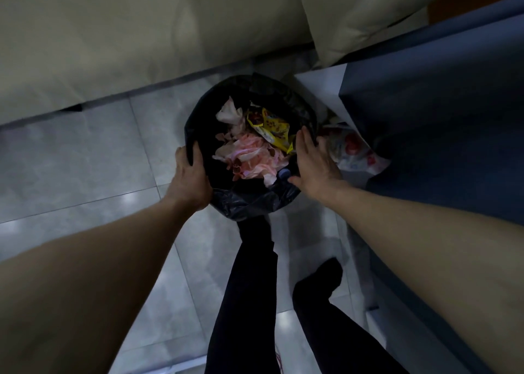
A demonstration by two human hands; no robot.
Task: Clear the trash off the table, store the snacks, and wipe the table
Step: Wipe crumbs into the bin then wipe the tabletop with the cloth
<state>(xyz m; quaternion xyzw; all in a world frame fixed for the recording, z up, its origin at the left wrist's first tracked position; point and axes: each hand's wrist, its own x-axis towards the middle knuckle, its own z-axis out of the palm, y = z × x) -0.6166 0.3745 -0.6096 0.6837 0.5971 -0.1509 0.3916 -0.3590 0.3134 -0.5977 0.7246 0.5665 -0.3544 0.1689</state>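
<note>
Left hand point(190, 172), right hand point(314, 164) on trash bin point(249, 203)

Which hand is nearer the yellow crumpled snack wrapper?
Right: the right hand is beside the yellow crumpled snack wrapper; the left hand grips the black bin bag across from it.

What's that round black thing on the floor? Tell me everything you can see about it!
It is a round trash bin lined with a shiny black plastic bag that folds over its rim. It stands upright on the pale tiled floor, beside a beige sofa. Inside lie crumpled pink-and-white tissues and a yellow printed wrapper. The left hand grips its left rim; the right hand rests flat against its right rim.
</note>
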